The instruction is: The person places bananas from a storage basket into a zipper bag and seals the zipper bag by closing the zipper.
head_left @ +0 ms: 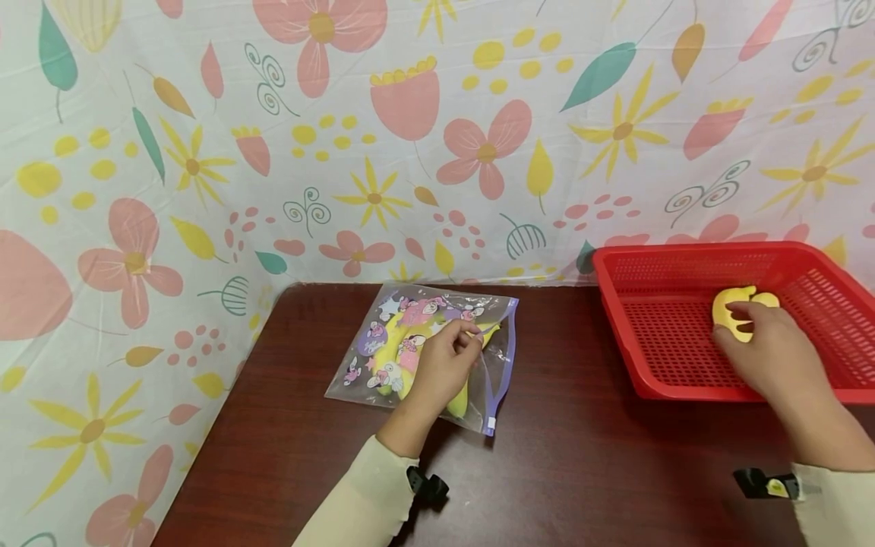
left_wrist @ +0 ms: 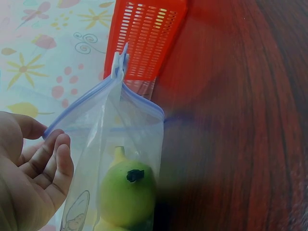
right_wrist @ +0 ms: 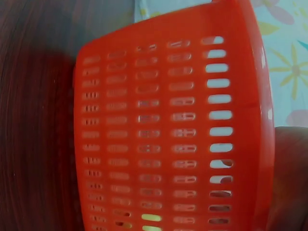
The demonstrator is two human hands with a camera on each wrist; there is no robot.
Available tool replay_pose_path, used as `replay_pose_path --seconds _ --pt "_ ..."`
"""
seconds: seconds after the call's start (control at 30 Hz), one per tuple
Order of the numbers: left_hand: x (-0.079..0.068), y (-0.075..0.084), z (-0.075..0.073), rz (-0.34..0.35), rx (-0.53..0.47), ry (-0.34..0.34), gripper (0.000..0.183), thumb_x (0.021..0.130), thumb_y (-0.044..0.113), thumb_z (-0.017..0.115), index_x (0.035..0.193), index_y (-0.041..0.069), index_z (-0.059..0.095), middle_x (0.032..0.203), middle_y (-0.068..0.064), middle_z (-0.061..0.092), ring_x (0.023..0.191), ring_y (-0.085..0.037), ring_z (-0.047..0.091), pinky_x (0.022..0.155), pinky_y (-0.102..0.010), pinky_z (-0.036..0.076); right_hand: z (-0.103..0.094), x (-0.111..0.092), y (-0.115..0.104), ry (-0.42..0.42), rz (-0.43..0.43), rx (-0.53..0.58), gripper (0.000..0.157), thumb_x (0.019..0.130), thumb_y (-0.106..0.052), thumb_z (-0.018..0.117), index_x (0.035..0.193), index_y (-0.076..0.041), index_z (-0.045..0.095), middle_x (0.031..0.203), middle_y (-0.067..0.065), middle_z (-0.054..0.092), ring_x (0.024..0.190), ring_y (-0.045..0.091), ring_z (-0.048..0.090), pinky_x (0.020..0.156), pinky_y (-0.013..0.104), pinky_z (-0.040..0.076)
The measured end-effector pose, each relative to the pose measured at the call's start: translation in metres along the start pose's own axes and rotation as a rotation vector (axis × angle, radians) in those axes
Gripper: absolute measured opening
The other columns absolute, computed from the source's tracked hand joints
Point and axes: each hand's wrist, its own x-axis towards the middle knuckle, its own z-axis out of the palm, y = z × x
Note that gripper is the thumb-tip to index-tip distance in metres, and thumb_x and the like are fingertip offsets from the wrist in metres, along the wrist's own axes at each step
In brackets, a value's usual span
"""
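1. Cream sleeves [head_left: 362,497] come nearest, reaching forward from the lower edge, with black wrist straps [head_left: 427,486] at the cuffs.
2. Left hand [head_left: 440,361]: its grip is narrow, thumb and finger pinching the purple zip edge [left_wrist: 62,118] of a clear, cartoon-printed bag [head_left: 349,391].
3. Inside that bag, which lies on a dark reddish-brown surface [head_left: 581,486], yellow fruit [left_wrist: 127,197] shows through; its mouth gapes in the left wrist view.
4. Right hand [head_left: 779,353]: reaching into a red slotted basket [head_left: 683,393], fingers and thumb about yellow pieces [head_left: 734,295]; I cannot tell whether this grip is closed on them.
5. Behind everything hangs white cloth [head_left: 472,228] with pink, yellow and teal flowers and leaves.
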Motion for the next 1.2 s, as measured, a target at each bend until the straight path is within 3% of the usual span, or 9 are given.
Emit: replay_pose_path --seconds 0.23,0.57,0.77,1.2 --pt "0.0 0.0 0.0 0.0 0.007 0.006 0.012 0.097 0.02 0.063 0.104 0.013 0.07 0.077 -0.001 0.069 0.06 -0.007 0.061 0.053 -0.022 0.048 -0.001 0.007 0.01 -0.024 0.02 -0.025 0.056 0.095 -0.02 0.061 0.133 0.017 0.043 0.122 0.042 0.045 0.106 0.058 0.049 0.085 0.071 0.046" --pt "0.0 0.0 0.0 0.007 0.005 0.005 0.01 0.097 0.019 0.063 0.103 0.014 0.07 0.077 -0.001 0.069 0.06 -0.007 0.061 0.053 -0.022 0.048 -0.002 0.018 0.022 -0.114 0.085 -0.05 0.063 0.095 -0.025 0.061 0.134 0.019 0.039 0.119 0.045 0.048 0.099 0.057 0.052 0.082 0.07 0.048" --pt "0.0 0.0 0.0 0.006 0.002 -0.001 0.015 0.097 0.019 0.063 0.106 0.009 0.07 0.077 -0.002 0.069 0.06 -0.008 0.061 0.053 -0.022 0.048 -0.002 0.023 0.024 -0.157 0.125 -0.074 0.065 0.096 -0.028 0.058 0.136 0.019 0.036 0.121 0.046 0.045 0.1 0.057 0.05 0.084 0.07 0.047" --pt "-0.001 0.0 0.0 0.004 0.005 0.003 0.01 0.097 0.019 0.063 0.103 0.014 0.069 0.077 -0.002 0.069 0.06 -0.007 0.06 0.053 -0.021 0.048 0.001 0.034 0.034 -0.211 0.127 -0.144 0.065 0.097 -0.032 0.051 0.135 0.019 0.037 0.124 0.048 0.042 0.107 0.061 0.046 0.093 0.072 0.042"
